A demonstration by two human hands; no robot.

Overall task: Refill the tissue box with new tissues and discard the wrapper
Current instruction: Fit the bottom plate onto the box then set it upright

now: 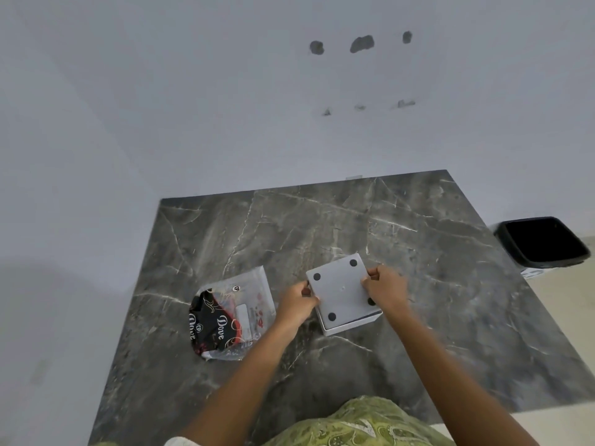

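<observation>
Head view is showing the square white plastic tissue box lying upside down on the dark grey marble-patterned worktop, its flat base panel with four round black feet facing up at me. I am holding it from both sides: my left hand is pinching the left edge, fingers curled narrow against the rim, and my right hand is gripping the right edge, fingers closed tight on the panel there. Just left of the box, apart from it, the crinkled clear plastic tissue wrapper with black and red "Dove" print is lying flat on the worktop. Well off to the right, beyond the worktop's edge, a black rectangular bin is standing on the floor beside the pale wall. My green patterned garment is showing at the bottom.
</observation>
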